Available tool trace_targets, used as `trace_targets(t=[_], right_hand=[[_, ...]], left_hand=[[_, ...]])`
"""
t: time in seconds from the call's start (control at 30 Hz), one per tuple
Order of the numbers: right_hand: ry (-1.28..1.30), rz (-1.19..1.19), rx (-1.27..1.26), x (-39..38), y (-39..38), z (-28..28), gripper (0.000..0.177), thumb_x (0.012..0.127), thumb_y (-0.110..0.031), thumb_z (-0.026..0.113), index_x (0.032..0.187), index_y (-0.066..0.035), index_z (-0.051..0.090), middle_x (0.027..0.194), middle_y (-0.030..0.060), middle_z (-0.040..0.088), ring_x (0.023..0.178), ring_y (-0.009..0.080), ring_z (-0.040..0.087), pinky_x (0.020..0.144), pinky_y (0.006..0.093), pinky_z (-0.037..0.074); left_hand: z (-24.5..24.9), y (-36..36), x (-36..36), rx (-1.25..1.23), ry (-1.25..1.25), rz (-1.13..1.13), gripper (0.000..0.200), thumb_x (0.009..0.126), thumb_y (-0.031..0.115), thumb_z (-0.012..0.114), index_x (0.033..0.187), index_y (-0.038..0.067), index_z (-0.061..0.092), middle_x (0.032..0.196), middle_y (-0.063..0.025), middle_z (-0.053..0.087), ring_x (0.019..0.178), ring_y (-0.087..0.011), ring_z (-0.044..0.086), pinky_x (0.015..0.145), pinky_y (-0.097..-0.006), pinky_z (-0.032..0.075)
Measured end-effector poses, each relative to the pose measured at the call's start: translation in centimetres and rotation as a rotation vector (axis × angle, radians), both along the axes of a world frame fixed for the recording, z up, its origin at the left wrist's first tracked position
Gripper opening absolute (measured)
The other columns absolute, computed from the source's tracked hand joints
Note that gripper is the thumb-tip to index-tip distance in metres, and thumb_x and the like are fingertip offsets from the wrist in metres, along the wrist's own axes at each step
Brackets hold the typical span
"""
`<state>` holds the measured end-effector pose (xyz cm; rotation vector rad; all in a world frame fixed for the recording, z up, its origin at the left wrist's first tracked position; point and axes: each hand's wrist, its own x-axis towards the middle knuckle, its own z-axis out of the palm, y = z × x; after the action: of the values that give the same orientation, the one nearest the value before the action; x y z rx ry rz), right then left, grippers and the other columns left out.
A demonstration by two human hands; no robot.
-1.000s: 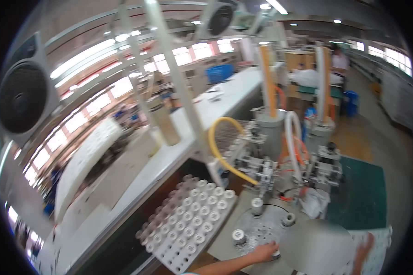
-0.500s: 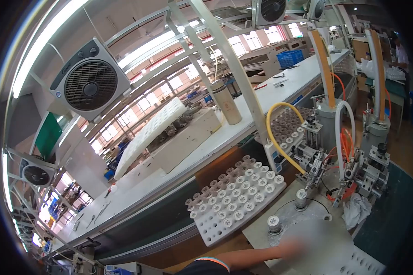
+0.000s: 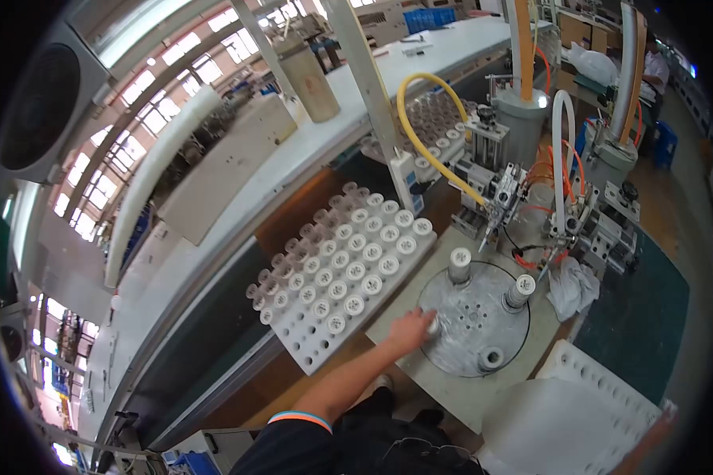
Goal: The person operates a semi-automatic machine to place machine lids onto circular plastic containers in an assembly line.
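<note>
My left hand reaches in from below to the left edge of a round metal turntable. Its fingers are closed around a small white-topped cylinder, mostly hidden by them. Two more white-topped cylinders stand upright on the turntable, one at the back and another on the right. An open round holder sits at its front. At the far lower right, my right hand is dark and smeared beside a white tray with holes; its fingers are unclear.
Left of the turntable, a white perforated rack carries rows of white-topped and clear cylinders. Metal fixtures with yellow, white and orange hoses stand behind the turntable. A crumpled plastic bag lies beside them. The long white bench runs behind.
The view has tilted down and shifted right. My left hand has gone from the turntable's front to its left edge and closed on a cylinder. My right hand now shows at lower right.
</note>
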<state>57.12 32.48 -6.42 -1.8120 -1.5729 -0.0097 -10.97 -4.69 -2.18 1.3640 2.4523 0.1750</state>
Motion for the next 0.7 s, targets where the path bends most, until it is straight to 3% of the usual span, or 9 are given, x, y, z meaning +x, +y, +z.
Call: trace_targets(t=[0.07,0.13,0.17,0.23,0.3,0.33,0.43,0.53,0.7], right_hand=[[0.034,-0.014,0.015,-0.8,-1.3,2.1,0.042,0.089,-0.012,0.055,0.129,-0.001,0.046,0.130,0.0154,0.048,0.123,0.0269,0.042,0.105,0.0354,0.028],[0.065,0.165,0.142,-12.1,-4.9,3.7,0.048,0.093,-0.022,0.055,0.134,-0.001,0.042,0.132,0.0151,0.047,0.123,0.0259,0.043,0.105,0.0338,0.029],[0.220,0.282,0.080,-18.8,-8.0,5.4,0.049,0.092,-0.022,0.055,0.135,-0.002,0.041,0.134,0.0146,0.046,0.124,0.0262,0.042,0.106,0.0334,0.028],[0.092,0.476,-0.077,-29.8,-14.8,7.4,0.050,0.089,-0.015,0.057,0.135,-0.003,0.041,0.135,0.0132,0.044,0.123,0.0257,0.043,0.105,0.0343,0.031],[0.506,0.692,-0.436,-41.2,-21.9,8.6,0.050,0.080,-0.010,0.062,0.128,-0.003,0.048,0.126,0.0130,0.049,0.117,0.0257,0.048,0.098,0.0358,0.039],[0.314,0.953,-0.285,-45.4,-23.9,7.5,0.052,0.076,-0.012,0.067,0.124,-0.005,0.050,0.115,0.0134,0.051,0.109,0.0269,0.049,0.096,0.0373,0.038],[0.188,1.141,-0.324,-55.9,-28.3,5.3,0.055,0.074,-0.016,0.069,0.124,-0.008,0.050,0.113,0.0153,0.051,0.105,0.0326,0.050,0.090,0.0418,0.039],[-0.105,1.179,-0.216,-60.8,-29.8,0.6,0.060,0.072,-0.019,0.071,0.127,-0.011,0.048,0.113,0.0138,0.052,0.104,0.0325,0.051,0.084,0.0439,0.040],[-0.222,1.100,-0.238,-62.7,-31.1,-1.2,0.067,0.069,-0.021,0.074,0.130,-0.017,0.046,0.115,0.0116,0.051,0.104,0.0306,0.051,0.081,0.0453,0.039]], left_hand=[[0.5,-0.2,-1.3,0.024,-0.008,0.014,0.057,0.075,0.021,0.065,0.129,0.019,0.046,0.106,-0.0124,0.054,0.097,-0.0319,0.059,0.076,-0.0425,0.051],[1.7,-1.1,-2.0,0.193,-0.041,0.031,0.056,0.076,0.025,0.065,0.129,0.019,0.046,0.107,-0.0128,0.054,0.097,-0.0322,0.058,0.077,-0.0411,0.050],[2.6,-2.3,-2.0,0.197,-0.062,0.011,0.056,0.076,0.025,0.065,0.129,0.019,0.046,0.107,-0.0128,0.054,0.097,-0.0322,0.058,0.077,-0.0411,0.050],[4.4,-5.6,-2.0,0.342,-0.306,-0.006,0.059,0.076,0.026,0.068,0.130,0.020,0.043,0.109,-0.0126,0.054,0.098,-0.0326,0.057,0.077,-0.0410,0.049],[4.4,-9.9,-1.3,0.314,-0.324,0.020,0.061,0.077,0.027,0.069,0.131,0.019,0.043,0.111,-0.0128,0.055,0.099,-0.0330,0.057,0.078,-0.0407,0.048],[3.9,-12.3,-1.0,0.334,-0.347,0.054,0.062,0.076,0.027,0.070,0.131,0.017,0.043,0.112,-0.0129,0.055,0.100,-0.0329,0.057,0.080,-0.0406,0.048],[4.0,-18.0,-1.2,0.362,-0.373,0.215,0.063,0.074,0.028,0.071,0.130,0.014,0.044,0.114,-0.0133,0.054,0.103,-0.0327,0.056,0.083,-0.0405,0.047],[5.2,-23.7,-4.1,0.352,-0.287,0.472,0.064,0.073,0.028,0.073,0.129,0.012,0.046,0.115,-0.0137,0.054,0.105,-0.0328,0.055,0.085,-0.0406,0.047],[5.5,-29.5,-11.8,0.366,-0.011,0.679,0.063,0.071,0.029,0.074,0.126,0.013,0.048,0.112,-0.0117,0.054,0.102,-0.0310,0.057,0.080,-0.0414,0.049]])
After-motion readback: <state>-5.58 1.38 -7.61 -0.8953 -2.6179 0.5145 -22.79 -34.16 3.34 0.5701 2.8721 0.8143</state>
